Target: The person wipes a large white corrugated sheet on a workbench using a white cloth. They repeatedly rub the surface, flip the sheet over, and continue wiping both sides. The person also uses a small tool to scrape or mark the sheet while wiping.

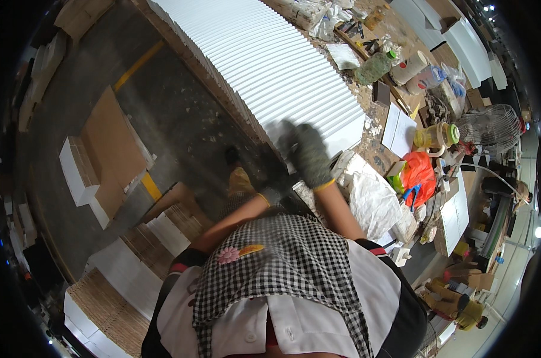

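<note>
A long row of white sheets or panels [276, 65], overlapped like steps, covers the worktable ahead of me. My right hand [309, 156], in a dark grey-green glove with a yellow cuff, is over the near end of that row. Its fingers are smeared by motion, and a blurred greyish patch beside them is too unclear to name. Lower and to the left is my left hand [276, 190], in a similar dark glove, close to the table's near corner. Its fingers blend into the dark background, so their shape and any grip are hidden.
Right of the row, the worktable holds a green-capped bottle [376, 67], a white cup [409, 67], a yellow jar [435, 136], a red plastic bag [418, 176] and white sacking [369, 197]. Cardboard [112, 140] lies on the floor at left, near stacked cardboard [109, 304]. A co-worker [461, 307] is far right.
</note>
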Available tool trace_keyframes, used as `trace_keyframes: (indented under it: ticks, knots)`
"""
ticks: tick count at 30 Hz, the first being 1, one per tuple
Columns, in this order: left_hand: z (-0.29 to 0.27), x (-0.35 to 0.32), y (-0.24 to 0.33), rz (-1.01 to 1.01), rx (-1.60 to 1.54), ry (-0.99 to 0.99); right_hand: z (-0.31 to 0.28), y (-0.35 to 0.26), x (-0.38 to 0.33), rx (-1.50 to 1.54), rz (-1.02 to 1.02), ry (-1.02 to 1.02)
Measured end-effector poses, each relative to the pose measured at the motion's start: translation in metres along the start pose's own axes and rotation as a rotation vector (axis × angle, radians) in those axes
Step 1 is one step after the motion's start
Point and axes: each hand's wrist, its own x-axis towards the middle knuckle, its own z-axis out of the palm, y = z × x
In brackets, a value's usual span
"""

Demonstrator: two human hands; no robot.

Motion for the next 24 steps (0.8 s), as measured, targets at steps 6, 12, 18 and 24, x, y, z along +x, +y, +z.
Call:
trace_keyframes:
  ticks: [6, 12, 18, 24]
  knots:
    - [0.008, 0.004, 0.001, 0.203, 0.350, 0.336, 0.019, 0.012, 0.042, -0.332, 0.215, -0.189]
    - [-0.012, 0.000, 0.004, 0.024, -0.005, -0.103, 0.020, -0.020, 0.023, -0.074, -0.104, -0.040]
    - [-0.003, -0.010, 0.004, 0.290, -0.134, 0.214, 0.003, 0.005, 0.057, -0.291, 0.371, -0.142]
    - [0.006, 0.004, -0.005, 0.150, -0.039, 0.088, 0.019, -0.030, 0.054, -0.105, 0.052, -0.266]
